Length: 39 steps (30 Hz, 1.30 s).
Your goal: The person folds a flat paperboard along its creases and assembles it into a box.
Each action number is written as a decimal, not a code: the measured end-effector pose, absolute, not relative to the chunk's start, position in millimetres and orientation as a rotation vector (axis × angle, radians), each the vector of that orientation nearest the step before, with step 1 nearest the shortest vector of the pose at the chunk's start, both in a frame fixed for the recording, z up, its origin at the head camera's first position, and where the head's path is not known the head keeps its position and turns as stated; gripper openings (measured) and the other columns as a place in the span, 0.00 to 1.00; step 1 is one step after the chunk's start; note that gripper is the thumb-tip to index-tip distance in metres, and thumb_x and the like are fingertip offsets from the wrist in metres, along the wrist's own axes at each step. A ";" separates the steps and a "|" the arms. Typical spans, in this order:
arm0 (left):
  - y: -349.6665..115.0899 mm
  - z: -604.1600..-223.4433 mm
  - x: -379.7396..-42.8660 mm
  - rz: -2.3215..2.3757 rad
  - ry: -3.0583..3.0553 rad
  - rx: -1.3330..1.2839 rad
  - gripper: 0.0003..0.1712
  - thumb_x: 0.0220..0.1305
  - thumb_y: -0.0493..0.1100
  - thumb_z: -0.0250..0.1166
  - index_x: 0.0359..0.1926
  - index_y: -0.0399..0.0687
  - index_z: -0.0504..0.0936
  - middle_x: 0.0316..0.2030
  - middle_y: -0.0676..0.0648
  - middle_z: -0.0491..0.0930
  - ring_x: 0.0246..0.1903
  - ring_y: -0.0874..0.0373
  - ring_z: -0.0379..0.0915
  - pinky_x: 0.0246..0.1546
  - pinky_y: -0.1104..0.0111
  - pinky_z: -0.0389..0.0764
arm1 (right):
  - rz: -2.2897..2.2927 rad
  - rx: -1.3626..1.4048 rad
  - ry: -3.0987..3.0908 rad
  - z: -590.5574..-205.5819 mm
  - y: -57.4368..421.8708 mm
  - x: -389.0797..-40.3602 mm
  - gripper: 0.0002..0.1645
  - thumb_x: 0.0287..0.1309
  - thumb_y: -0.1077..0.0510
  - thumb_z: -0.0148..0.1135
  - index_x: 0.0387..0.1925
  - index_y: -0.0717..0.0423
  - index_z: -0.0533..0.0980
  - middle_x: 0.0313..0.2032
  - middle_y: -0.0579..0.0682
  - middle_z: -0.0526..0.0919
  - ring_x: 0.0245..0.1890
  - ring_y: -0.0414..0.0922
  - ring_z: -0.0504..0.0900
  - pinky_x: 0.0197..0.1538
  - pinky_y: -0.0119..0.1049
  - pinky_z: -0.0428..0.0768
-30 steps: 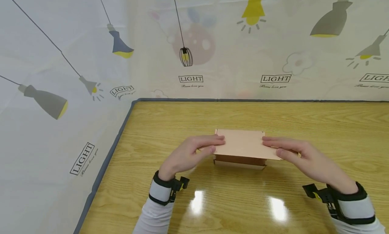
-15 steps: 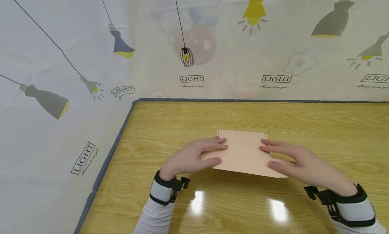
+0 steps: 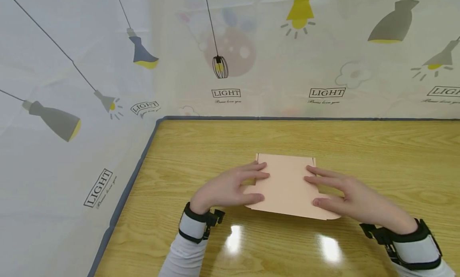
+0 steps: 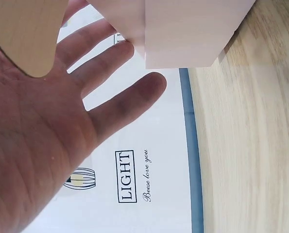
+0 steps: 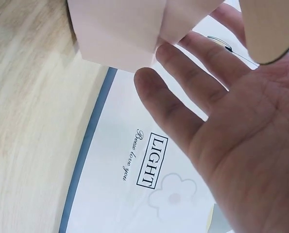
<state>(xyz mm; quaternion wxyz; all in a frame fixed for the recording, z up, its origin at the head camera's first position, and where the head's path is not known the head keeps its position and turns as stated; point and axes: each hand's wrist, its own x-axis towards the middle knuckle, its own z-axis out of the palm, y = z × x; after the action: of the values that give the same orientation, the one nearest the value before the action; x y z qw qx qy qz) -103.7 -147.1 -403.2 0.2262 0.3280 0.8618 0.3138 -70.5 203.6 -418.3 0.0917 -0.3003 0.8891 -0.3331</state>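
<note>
A light pink cardboard box (image 3: pixel 287 183) sits on the table, its lid's front flap folded forward, with rounded tabs at both sides. My left hand (image 3: pixel 226 186) lies over the lid's left part, thumb on the left tab area and fingers spread on top. On the opposite side, my right hand (image 3: pixel 353 193) touches the lid likewise, thumb near the right tab. In the left wrist view, the fingers stretch out beside the pink box wall (image 4: pixel 183 34), and a brown inner tab (image 4: pixel 27 36) stands close to the palm. The right wrist view shows another brown tab (image 5: pixel 268 29). The box's front is hidden.
The box stands on a wood-grain table (image 3: pixel 201 141) with two bright reflections near the front. A white cloth printed with lamps (image 3: pixel 258 61) rises behind and at the left, edged by a dark blue strip (image 3: pixel 136 165).
The lid's front edge has swung down toward me, covering the dark opening that showed one second ago. Both hands have followed it, thumbs moving lower and slightly inward.
</note>
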 end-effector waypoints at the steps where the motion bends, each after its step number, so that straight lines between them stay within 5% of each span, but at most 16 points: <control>1: -146.5 -404.0 -103.8 0.845 2.382 0.907 0.35 0.73 0.58 0.66 0.76 0.54 0.73 0.83 0.55 0.58 0.85 0.56 0.49 0.84 0.54 0.61 | -0.988 -0.892 2.638 -419.1 203.1 -70.2 0.32 0.70 0.47 0.68 0.73 0.39 0.74 0.79 0.49 0.69 0.72 0.58 0.75 0.57 0.35 0.87; 18: -133.7 -415.4 -100.2 0.690 2.456 0.875 0.45 0.65 0.57 0.75 0.78 0.54 0.68 0.86 0.52 0.48 0.86 0.50 0.38 0.84 0.53 0.60 | -0.789 -0.943 2.767 -431.0 194.0 -70.8 0.37 0.61 0.43 0.75 0.69 0.50 0.78 0.76 0.58 0.71 0.73 0.65 0.72 0.63 0.61 0.81; 39: -126.4 -418.0 -100.5 0.612 2.504 0.856 0.48 0.63 0.56 0.76 0.80 0.55 0.66 0.86 0.52 0.45 0.87 0.53 0.35 0.84 0.56 0.60 | -0.737 -0.937 2.817 -435.4 189.8 -74.3 0.46 0.51 0.39 0.81 0.69 0.51 0.77 0.76 0.63 0.69 0.72 0.67 0.71 0.64 0.66 0.79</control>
<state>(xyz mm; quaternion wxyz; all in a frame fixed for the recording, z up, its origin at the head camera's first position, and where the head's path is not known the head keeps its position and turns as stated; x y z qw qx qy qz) -100.5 -126.4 -418.0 0.2113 0.3080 0.9011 0.2202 -74.3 189.8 -435.4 0.0412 -0.3060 0.9202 -0.2407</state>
